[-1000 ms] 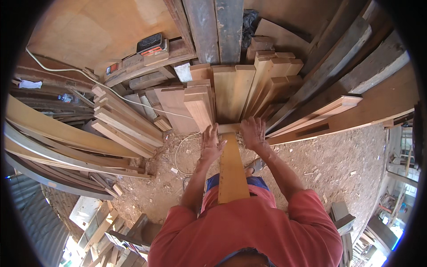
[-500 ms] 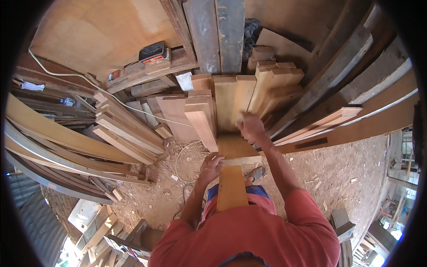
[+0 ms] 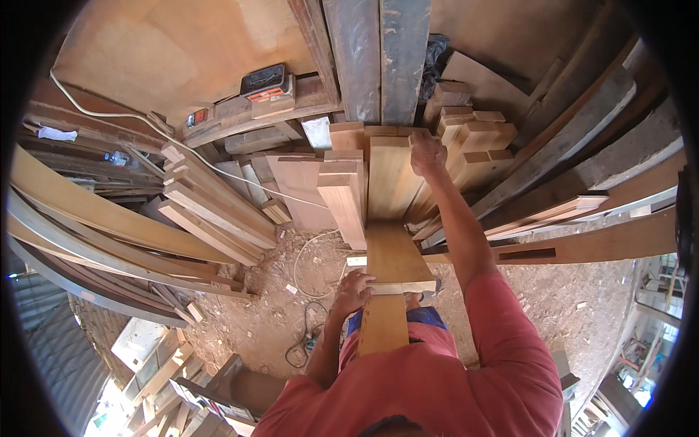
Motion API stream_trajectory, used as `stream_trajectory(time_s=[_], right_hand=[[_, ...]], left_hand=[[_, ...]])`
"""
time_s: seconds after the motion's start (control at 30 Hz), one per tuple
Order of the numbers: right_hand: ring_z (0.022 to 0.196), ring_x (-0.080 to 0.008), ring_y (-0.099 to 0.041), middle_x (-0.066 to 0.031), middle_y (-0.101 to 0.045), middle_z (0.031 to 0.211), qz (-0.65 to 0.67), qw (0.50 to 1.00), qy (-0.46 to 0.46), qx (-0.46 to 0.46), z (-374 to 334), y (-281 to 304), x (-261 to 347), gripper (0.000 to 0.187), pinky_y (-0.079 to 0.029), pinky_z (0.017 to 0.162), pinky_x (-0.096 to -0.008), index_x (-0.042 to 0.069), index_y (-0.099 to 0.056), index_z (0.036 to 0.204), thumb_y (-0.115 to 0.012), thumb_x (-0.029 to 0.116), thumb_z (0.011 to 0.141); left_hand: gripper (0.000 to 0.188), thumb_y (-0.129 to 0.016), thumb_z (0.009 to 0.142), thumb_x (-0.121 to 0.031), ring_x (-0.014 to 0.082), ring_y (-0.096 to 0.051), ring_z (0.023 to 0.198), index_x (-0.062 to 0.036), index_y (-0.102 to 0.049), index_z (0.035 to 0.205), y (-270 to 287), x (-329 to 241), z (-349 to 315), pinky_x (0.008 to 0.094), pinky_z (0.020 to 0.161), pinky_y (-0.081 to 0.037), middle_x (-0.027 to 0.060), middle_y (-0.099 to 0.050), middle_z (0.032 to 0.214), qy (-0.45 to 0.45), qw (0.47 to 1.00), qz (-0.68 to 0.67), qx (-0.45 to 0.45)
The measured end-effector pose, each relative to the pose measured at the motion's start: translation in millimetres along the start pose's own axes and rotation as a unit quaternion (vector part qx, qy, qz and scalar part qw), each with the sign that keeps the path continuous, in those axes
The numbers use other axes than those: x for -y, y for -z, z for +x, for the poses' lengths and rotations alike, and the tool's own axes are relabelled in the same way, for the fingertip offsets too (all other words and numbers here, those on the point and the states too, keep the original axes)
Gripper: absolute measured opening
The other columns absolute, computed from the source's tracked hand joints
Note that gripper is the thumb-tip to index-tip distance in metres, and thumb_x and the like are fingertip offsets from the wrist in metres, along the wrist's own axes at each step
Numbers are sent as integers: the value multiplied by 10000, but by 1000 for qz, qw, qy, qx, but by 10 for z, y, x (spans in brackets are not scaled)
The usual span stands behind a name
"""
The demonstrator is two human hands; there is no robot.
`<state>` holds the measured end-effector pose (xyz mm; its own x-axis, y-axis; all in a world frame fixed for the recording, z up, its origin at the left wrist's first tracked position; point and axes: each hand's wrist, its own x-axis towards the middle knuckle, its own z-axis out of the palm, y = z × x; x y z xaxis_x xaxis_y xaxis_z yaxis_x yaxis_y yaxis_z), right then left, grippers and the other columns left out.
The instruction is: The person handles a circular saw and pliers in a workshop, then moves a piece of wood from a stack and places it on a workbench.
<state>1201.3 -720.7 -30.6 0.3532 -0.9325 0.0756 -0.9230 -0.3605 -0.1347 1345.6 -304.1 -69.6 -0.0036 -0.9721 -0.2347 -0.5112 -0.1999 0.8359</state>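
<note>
Grip of the left hand (image 3: 354,288) curls around the near end of a wooden plank (image 3: 395,256), while the right hand (image 3: 427,154) clasps the upright board (image 3: 390,175) leaning among stacked timber (image 3: 211,207).

Single view: head-worn fisheye, left one of a side-by-side pair. Looks steeply down and forward from above the person's own red-sleeved shoulders, which fill the lower edge. Picture upright, unmirrored; straight boards bow toward the dark circular rim. Close range: left hand (image 3: 354,290) near centre, right hand (image 3: 426,154) stretched out higher in frame. Faces a stack of planks (image 3: 378,182) leaning on a wall. Dirt floor (image 3: 277,306) below. No second view given.
</note>
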Motion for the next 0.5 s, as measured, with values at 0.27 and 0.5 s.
stream_trajectory(time_s=[0.27, 0.5], right_hand=[[976, -363, -658, -129, -685, 1028, 37, 997, -39, 51, -903, 451, -73, 228, -490, 859, -481, 106, -625, 1019, -708, 150, 811], [911, -331, -629, -112, -699, 857, 47, 997, 41, 34, -1583, 747, -120, 298, -430, 855, -473, 105, -669, 936, -806, 199, 688]], left_hand=[[811, -749, 795, -290, 405, -411, 1381, -87, -373, 1485, 34, -208, 81, 479, 1150, -335, 239, -455, 1459, 183, 980, -70, 17], [987, -758, 810, -339, 412, -401, 1398, -22, -195, 1558, 58, -189, 87, 461, 1149, -342, 293, -392, 1500, 143, 985, -91, 19]])
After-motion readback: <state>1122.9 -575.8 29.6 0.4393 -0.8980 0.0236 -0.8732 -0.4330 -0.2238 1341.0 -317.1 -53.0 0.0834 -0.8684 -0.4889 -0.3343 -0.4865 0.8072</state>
